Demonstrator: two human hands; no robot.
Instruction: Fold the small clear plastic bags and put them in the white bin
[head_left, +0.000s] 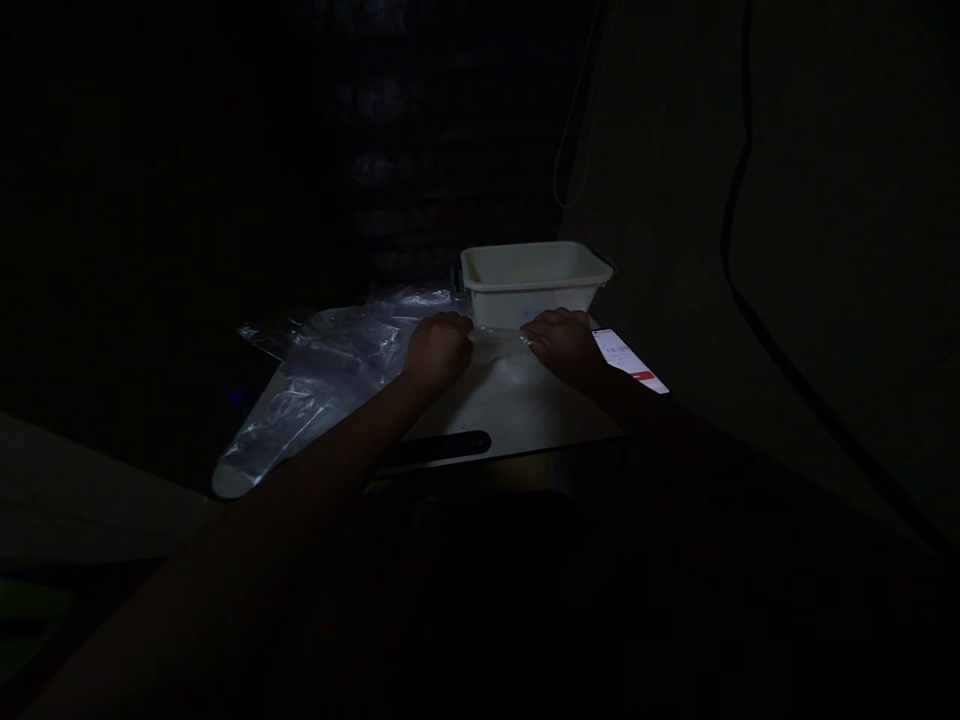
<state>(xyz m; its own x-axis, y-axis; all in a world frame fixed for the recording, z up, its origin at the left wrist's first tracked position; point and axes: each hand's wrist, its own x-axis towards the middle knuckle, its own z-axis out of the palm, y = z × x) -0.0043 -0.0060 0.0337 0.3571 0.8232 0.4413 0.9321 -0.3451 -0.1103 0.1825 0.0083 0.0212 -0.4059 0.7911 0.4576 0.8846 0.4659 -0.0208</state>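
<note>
A clear plastic bag (496, 340) is stretched between my two hands over a small white table (540, 420). My left hand (441, 345) is closed on the bag's left end, its knuckles facing up. Its right end is pinched in my right hand (561, 338). Several more clear plastic bags (337, 350) lie in a loose, crumpled spread to the left of my left hand. Just behind my hands stands a white plastic tub (532, 300). The room is very dark, so the fingertips and the bag's lower part are hard to make out.
A phone with its screen lit (630, 362) lies at the table's right edge, beside my right forearm. A dark slot (442, 447) runs along the table's front edge. A dark cable (731, 260) hangs along the wall at right.
</note>
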